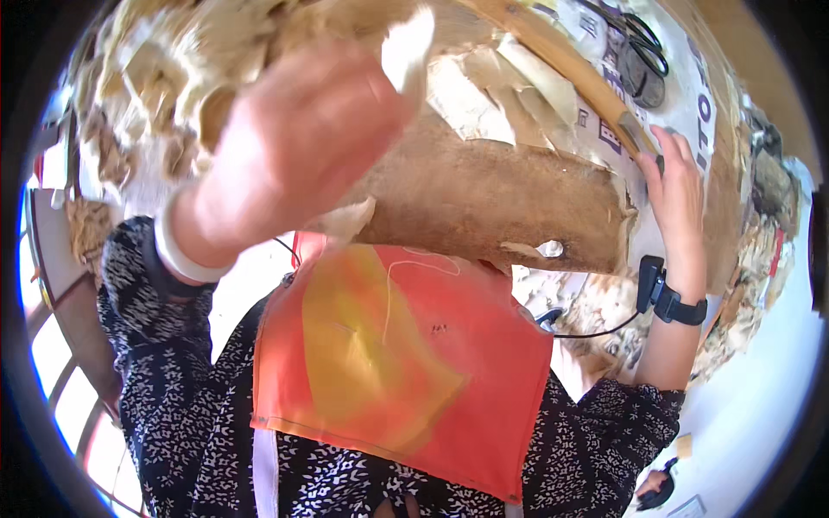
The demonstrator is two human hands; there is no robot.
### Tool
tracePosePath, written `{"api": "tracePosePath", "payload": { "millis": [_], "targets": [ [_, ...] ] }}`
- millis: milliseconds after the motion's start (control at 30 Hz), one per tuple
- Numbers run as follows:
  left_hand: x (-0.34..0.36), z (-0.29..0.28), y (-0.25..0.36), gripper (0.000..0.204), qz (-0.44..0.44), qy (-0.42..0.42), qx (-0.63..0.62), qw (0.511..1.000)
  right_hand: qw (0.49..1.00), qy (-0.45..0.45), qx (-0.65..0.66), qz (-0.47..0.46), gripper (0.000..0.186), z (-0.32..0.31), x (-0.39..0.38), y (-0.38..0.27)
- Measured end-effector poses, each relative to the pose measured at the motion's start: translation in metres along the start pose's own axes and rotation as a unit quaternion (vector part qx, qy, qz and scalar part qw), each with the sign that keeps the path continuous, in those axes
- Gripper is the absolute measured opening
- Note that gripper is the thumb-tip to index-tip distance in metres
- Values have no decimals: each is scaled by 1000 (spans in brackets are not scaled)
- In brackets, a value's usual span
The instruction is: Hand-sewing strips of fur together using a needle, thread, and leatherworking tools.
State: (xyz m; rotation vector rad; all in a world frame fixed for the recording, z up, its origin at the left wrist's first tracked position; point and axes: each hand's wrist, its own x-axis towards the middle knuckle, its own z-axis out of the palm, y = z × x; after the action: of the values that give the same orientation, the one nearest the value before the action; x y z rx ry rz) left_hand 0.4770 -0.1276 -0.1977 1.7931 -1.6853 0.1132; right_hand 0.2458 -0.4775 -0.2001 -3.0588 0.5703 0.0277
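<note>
My left hand (315,138) is raised over the left part of the work surface, blurred by motion, its fingers curled closed. A pale, thin scrap (408,47) sticks out beside its fingers and appears gripped in them. My right hand (676,186) lies at the right with fingers apart, its thumb and fingertips by the end of a long wooden tool (570,69) with a metal band. Between the hands stretches a brown, worn, leather-like piece (501,203). Torn pale sheets (471,104) lie on its far side.
Black-handled scissors (648,47) lie at the far right beside a greyish block (643,86). Crumpled tan pieces (173,60) heap up at the far left. More pale scraps (596,306) are below the brown piece. A cable (604,332) runs to my right wrist. Another person (654,488) shows at the lower right.
</note>
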Motion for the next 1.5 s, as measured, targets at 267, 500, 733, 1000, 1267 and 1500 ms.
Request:
{"api": "tracePosePath", "payload": {
  "millis": [267,500,733,1000,1267,1500],
  "targets": [
    [-119,20,13,30,-131,-60,25,989,998,13,-51,-21,30,24,11,-9],
    [-133,47,35,34,-160,24,80,984,998,-2,-17,-59,22,26,18,5],
    [-133,61,36,32,-144,63,92,983,869,45,454,189,12,-6,26,11],
    [-135,62,32,32,-117,109,56,986,283,31,956,75,21,-15,50,-87],
    [-134,63,29,34,-99,126,35,986,618,-164,769,-19,30,19,34,-212],
    [-123,51,26,34,-87,132,28,987,808,-129,514,-259,26,50,43,-232]
  ]
}}
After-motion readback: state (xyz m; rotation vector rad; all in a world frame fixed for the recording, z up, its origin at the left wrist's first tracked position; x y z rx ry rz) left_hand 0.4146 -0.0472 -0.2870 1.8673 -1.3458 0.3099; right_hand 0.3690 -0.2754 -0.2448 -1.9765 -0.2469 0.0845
